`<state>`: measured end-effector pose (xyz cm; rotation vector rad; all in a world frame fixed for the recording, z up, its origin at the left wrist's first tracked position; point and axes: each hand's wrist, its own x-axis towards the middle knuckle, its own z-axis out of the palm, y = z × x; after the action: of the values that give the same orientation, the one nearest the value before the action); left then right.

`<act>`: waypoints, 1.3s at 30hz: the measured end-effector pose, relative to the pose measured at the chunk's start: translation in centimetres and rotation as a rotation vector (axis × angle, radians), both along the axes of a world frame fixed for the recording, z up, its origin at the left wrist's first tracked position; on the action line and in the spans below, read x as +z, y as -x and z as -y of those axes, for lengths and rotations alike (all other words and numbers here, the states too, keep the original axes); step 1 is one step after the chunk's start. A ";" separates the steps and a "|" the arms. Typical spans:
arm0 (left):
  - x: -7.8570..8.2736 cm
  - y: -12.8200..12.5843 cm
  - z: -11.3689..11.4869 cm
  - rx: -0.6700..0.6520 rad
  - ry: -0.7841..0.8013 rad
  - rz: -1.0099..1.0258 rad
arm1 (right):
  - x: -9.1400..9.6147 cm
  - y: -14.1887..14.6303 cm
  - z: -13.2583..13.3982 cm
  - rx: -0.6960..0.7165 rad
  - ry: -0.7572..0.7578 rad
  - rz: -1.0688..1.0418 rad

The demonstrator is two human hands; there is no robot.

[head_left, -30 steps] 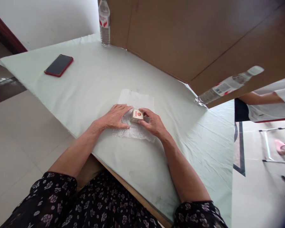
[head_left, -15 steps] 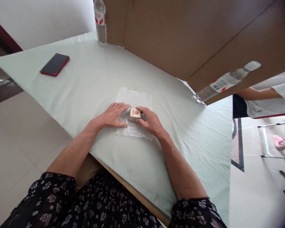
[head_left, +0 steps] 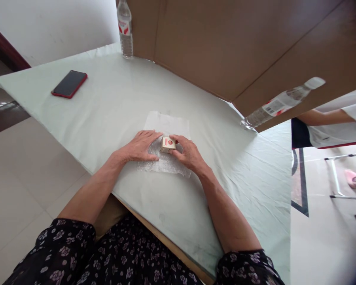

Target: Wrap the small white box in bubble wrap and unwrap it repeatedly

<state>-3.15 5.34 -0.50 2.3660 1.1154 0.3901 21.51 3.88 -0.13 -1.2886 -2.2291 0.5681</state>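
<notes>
A small cream box (head_left: 167, 145) with red print rests on a sheet of bubble wrap (head_left: 163, 166) spread over the table. My right hand (head_left: 190, 153) grips the box from its right side, thumb near the front and fingers at the back. On the left of the box, my left hand (head_left: 141, 146) lies over the edge of the wrap. Its thumb and fingers are spread apart, with a gap between them and the box.
A red-cased phone (head_left: 69, 84) lies at the table's far left. Two water bottles, one upright (head_left: 125, 33) and one seen tilted (head_left: 280, 103), stand by a tall cardboard partition (head_left: 207, 43). A person's arm (head_left: 326, 117) shows beyond it at right. Pale cloth (head_left: 101, 111) covers the table.
The view has shifted very slightly. Both hands and the box keep the same places on the bubble wrap.
</notes>
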 end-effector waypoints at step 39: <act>2.6 -1.1 0.9 0.021 0.131 0.320 | 1.6 0.2 3.3 -0.155 -0.314 0.063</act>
<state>-2.05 4.46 2.14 2.0883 0.9839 0.6557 21.27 0.62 1.43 -1.3116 -2.1382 0.1147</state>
